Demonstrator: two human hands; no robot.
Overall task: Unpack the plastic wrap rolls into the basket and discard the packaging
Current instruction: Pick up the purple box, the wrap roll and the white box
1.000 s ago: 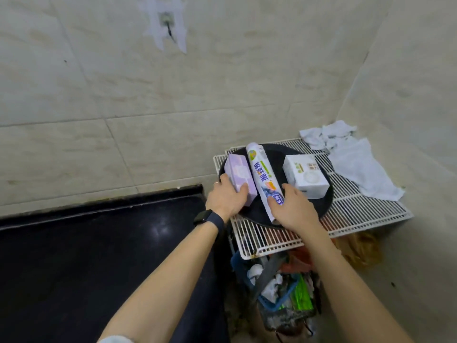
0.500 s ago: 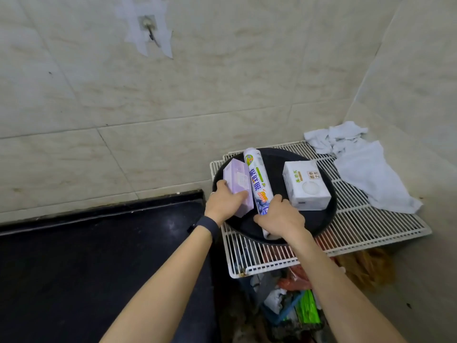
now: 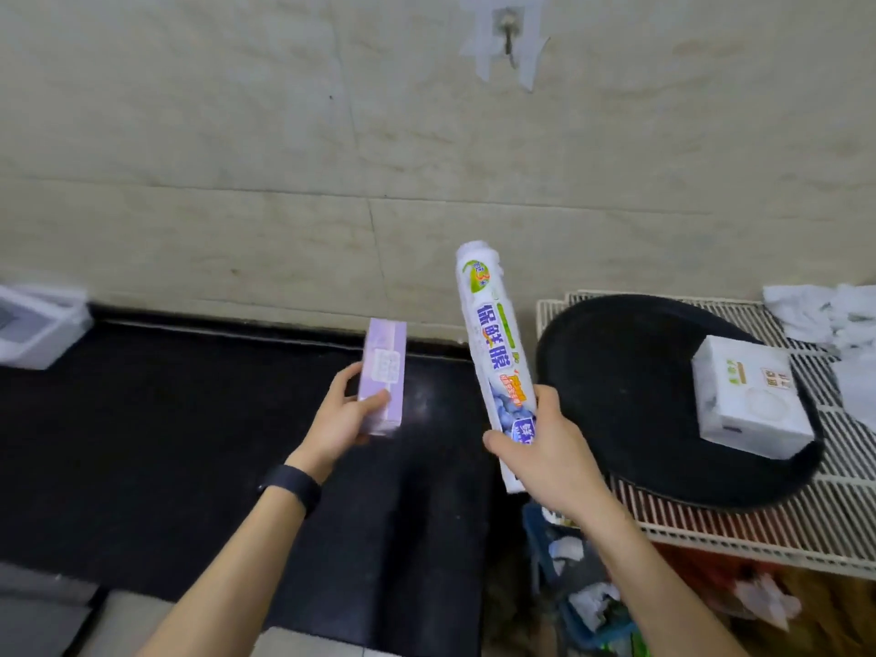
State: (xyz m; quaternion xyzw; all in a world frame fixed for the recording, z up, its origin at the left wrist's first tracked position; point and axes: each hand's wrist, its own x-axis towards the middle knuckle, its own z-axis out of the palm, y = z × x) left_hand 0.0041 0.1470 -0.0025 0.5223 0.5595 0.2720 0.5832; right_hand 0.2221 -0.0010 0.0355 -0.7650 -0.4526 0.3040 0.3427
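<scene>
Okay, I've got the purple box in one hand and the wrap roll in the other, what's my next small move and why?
Probably set the purple box down on the black counter. Both hands are full, the left hand on the box, the right hand on the wrapped plastic wrap roll, so you need a free hand to peel its packaging.

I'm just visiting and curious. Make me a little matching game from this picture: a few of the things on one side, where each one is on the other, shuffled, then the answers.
Things:
1. purple box
2. printed roll
3. white box
4. white cloth

Places:
A. lying on the black tray
B. held in the right hand
C. on the wire rack, at the far right
D. held in the left hand

Pairs: 1-D, 2-B, 3-A, 4-C
</scene>
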